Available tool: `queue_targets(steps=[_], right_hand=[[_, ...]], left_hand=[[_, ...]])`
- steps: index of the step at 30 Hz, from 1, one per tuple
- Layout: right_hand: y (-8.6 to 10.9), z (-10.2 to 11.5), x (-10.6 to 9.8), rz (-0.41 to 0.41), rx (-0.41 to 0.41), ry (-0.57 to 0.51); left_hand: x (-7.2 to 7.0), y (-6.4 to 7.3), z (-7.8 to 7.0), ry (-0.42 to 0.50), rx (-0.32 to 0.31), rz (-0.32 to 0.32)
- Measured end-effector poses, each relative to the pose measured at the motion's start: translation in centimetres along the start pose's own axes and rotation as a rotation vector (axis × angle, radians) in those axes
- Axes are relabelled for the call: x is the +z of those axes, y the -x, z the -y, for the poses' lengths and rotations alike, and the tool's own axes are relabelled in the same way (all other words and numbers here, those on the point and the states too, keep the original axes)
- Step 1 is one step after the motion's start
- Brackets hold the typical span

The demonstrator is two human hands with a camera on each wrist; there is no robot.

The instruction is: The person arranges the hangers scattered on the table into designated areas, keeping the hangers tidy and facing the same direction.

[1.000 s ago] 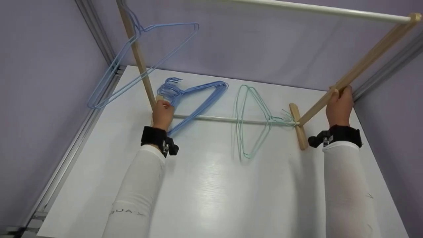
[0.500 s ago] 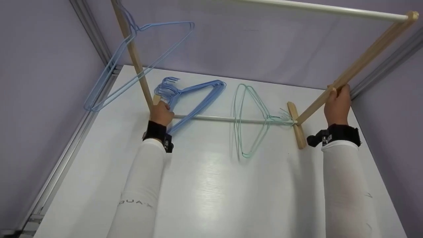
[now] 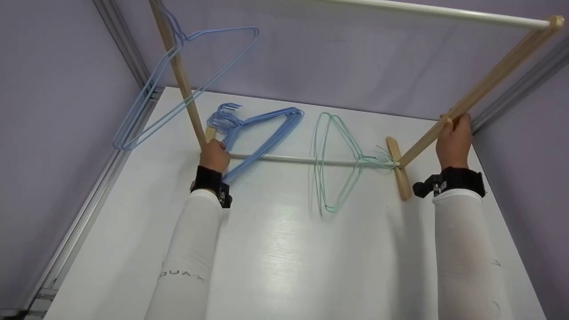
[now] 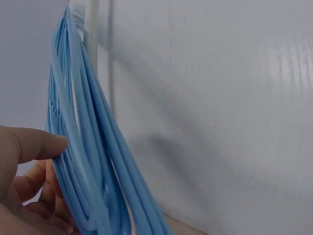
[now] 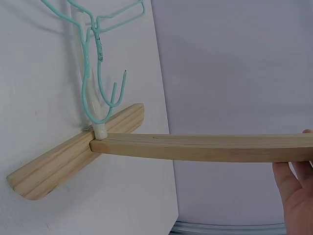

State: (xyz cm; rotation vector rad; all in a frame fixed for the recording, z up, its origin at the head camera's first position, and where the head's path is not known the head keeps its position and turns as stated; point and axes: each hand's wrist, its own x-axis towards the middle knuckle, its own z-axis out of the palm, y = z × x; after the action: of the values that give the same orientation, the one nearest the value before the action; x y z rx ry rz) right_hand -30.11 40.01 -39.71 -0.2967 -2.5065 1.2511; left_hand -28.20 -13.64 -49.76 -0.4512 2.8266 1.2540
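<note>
In the head view, my left hand [image 3: 214, 156] is at the lower left of a bundle of blue wire hangers [image 3: 278, 137], beside the foot of the left wooden post [image 3: 182, 80]. The left wrist view shows thumb and curled fingers around the edge of these blue hangers [image 4: 90, 137]. My right hand [image 3: 455, 142] grips the right wooden post [image 3: 489, 84] of the rack partway up. Seen from the right wrist, fingers wrap that post [image 5: 195, 147] from below. Mint-green wire hangers [image 3: 366, 159] lean on the lower white bar [image 3: 289, 158], hooks near its right end.
Two lighter blue hangers [image 3: 179, 41] hang at the upper left, in front of the left post. A white upper bar [image 3: 444, 13] spans the rack above. A wooden foot [image 3: 403, 184] stands on the white table [image 3: 275, 249]. Purple-grey walls enclose three sides.
My left hand has shifted slightly left and turned, its fingertips now less visible from above. The right hand stays on the post. The blue bundle is nearly unmoved, and the head view has shifted slightly.
</note>
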Motion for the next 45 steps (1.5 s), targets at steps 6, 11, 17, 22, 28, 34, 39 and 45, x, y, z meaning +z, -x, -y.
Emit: queue_targets(steps=[6, 11, 17, 22, 28, 34, 39, 45], right_hand=[[0.0, -0.1, 0.1, -0.004, -0.007, 0.016], [-0.1, -0.1, 0.1, -0.014, -0.017, 0.018], [-0.2, -0.2, 0.1, -0.025, -0.021, 0.001], [-0.3, -0.2, 0.1, -0.027, -0.014, -0.003], [-0.4, -0.4, 0.1, -0.026, -0.010, 0.001], [-0.2, -0.5, 0.1, -0.011, -0.015, 0.009], [-0.2, -0.4, 0.1, -0.014, -0.009, 0.011], [-0.3, -0.3, 0.1, -0.022, -0.009, 0.013]], left_hand=[[0.1, 0.0, 0.2, 0.028, -0.013, -0.006], [0.3, -0.2, 0.0, 0.026, -0.019, -0.017], [0.3, -0.1, -0.9, 0.041, -0.037, -0.018], [1.0, 0.3, -1.3, 0.067, -0.027, -0.044], [1.8, 0.8, -1.5, 0.101, 0.055, -0.097], [1.6, 1.5, -2.0, 0.112, 0.156, -0.132], [1.5, 2.2, -2.7, 0.011, 0.287, -0.208], [1.9, 2.5, -3.1, -0.117, 0.493, -0.315]])
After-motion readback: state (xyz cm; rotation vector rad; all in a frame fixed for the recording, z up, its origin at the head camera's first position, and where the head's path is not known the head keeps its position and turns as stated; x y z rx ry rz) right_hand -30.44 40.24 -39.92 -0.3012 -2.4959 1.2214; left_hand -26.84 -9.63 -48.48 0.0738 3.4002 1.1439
